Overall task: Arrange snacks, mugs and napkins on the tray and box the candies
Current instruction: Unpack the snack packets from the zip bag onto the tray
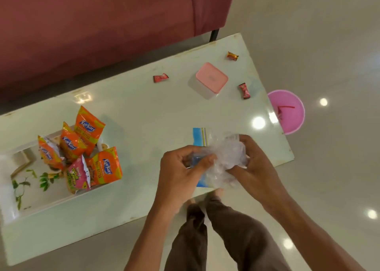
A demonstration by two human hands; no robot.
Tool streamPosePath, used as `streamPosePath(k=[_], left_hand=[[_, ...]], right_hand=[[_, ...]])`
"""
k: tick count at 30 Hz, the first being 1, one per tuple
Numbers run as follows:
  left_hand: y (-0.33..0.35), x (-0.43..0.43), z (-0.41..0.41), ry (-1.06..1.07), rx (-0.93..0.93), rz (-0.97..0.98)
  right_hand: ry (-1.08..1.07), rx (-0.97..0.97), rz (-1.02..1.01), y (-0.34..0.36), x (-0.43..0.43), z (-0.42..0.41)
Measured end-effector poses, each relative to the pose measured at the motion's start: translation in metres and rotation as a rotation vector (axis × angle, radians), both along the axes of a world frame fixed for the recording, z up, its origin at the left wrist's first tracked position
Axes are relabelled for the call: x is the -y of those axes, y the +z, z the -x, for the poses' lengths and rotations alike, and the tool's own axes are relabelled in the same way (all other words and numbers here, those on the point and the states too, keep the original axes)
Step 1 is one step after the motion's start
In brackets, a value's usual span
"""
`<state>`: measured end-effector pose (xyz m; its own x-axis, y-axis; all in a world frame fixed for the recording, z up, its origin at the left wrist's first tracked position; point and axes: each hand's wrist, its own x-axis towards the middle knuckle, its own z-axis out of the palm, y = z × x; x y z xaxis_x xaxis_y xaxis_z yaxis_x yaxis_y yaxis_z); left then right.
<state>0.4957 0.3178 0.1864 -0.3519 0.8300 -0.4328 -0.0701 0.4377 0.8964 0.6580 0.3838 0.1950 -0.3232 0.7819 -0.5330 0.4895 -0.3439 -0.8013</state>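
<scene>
Maroon sofa (92,24) behind — pink basin (292,114) on floor (329,44).

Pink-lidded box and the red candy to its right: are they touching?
Apart. The head view shows bare table between the pink-lidded box and the red candy.

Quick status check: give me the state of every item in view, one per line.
Pink-lidded box: lid on, on table.
Three candies: wrapped, loose on table, outside box.
Snack packets: standing in tray.
Tray: on table, no mugs seen.
Clear plastic packet: crumpled, gripped by both hands.
Left hand: closed on packet.
Right hand: closed on packet.
</scene>
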Motion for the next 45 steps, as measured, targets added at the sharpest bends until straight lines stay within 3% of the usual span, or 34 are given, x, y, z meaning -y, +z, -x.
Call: streamPosePath(k=[2, 4, 6, 9, 11, 13, 17, 19, 22, 25, 29, 32, 36, 41, 45], left_hand=[[-0.012, -0.012, -0.017, 0.100, -0.079, 0.003], [-0.021, -0.024, -0.042, 0.213, -0.140, -0.002], [-0.027, -0.038, -0.069, 0.322, -0.157, -0.008], [-0.031, -0.064, -0.102, 0.447, -0.078, 0.011], [-0.034, -0.084, -0.125, 0.448, -0.017, 0.024], [-0.038, -0.104, -0.153, 0.371, 0.093, 0.055], [-0.049, -0.152, -0.200, 0.143, 0.317, 0.171], [-0.059, -0.179, -0.222, 0.011, 0.159, 0.229], [-0.072, -0.215, -0.257, -0.136, -0.253, 0.210], [-0.084, -0.230, -0.275, -0.187, -0.475, 0.222], [-0.092, -0.222, -0.274, -0.152, -0.359, 0.260], [-0.099, -0.198, -0.269, -0.155, -0.288, 0.290], [-0.113, -0.168, -0.260, -0.003, -0.287, 0.213], [-0.132, -0.147, -0.244, 0.123, -0.417, 0.112], [-0.137, -0.133, -0.224, 0.125, -0.501, 0.113]], right_hand=[[-0.135, 0.251, -0.135, -0.004, -0.005, -0.002], [-0.189, 0.299, -0.229, -0.010, -0.008, -0.007], [-0.201, 0.167, -0.182, -0.018, -0.015, -0.014], [-0.267, -0.222, 0.094, -0.022, -0.029, -0.030], [-0.289, -0.396, 0.192, -0.022, -0.052, -0.048], [-0.291, -0.446, 0.182, -0.022, -0.077, -0.077], [-0.316, -0.207, 0.072, -0.029, -0.128, -0.144], [-0.288, -0.042, 0.031, -0.047, -0.151, -0.173], [-0.316, 0.223, -0.116, -0.092, -0.184, -0.199], [-0.354, 0.346, -0.322, -0.145, -0.216, -0.203], [-0.283, 0.523, -0.403, -0.223, -0.247, -0.205], [-0.106, 0.767, -0.291, -0.282, -0.262, -0.207], [-0.088, 0.762, -0.171, -0.337, -0.272, -0.210], [-0.036, 0.693, 0.020, -0.365, -0.275, -0.218], [0.090, 0.697, -0.008, -0.358, -0.271, -0.223]])
